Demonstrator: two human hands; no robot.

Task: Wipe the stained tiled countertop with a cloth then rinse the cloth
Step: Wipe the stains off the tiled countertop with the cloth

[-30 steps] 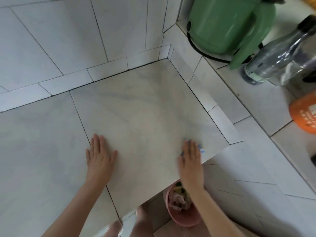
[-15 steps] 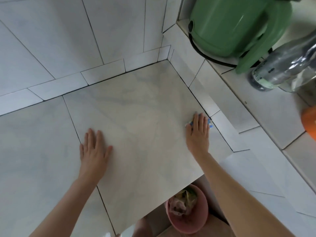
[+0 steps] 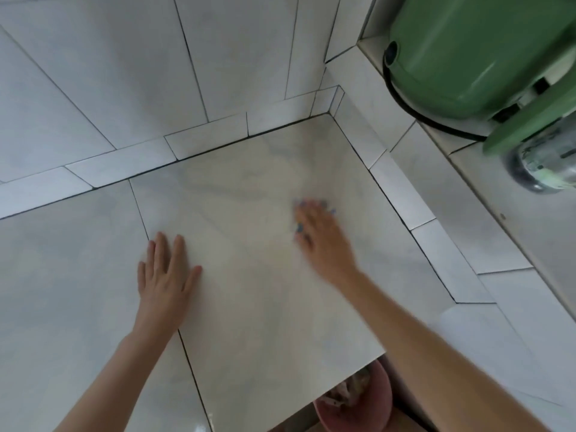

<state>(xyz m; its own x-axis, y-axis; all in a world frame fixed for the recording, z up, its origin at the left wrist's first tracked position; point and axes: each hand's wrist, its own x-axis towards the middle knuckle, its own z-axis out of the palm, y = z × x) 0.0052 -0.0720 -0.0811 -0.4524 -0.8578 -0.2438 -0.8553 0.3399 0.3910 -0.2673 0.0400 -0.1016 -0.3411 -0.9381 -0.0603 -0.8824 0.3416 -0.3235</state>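
Observation:
The pale marbled tiled countertop [image 3: 249, 188] fills the middle of the head view, with dark grout lines. My right hand [image 3: 321, 238] lies flat on it, fingers straight, pressing a small blue cloth [image 3: 311, 203] against the tile; only blurred blue bits show past the fingertips and beside the thumb. My left hand [image 3: 165, 275] rests flat on the counter to the left, fingers straight, holding nothing, across a grout line.
A green kettle-like appliance [image 3: 473, 54] with a black cord stands on the raised ledge at the upper right, a clear bottle [image 3: 539, 173] beside it. A pink bucket [image 3: 358, 400] sits below the counter's front edge. White wall tiles rise behind.
My right hand has slid with the cloth from the counter's right edge toward the middle and farther back. My left hand has stayed planted.

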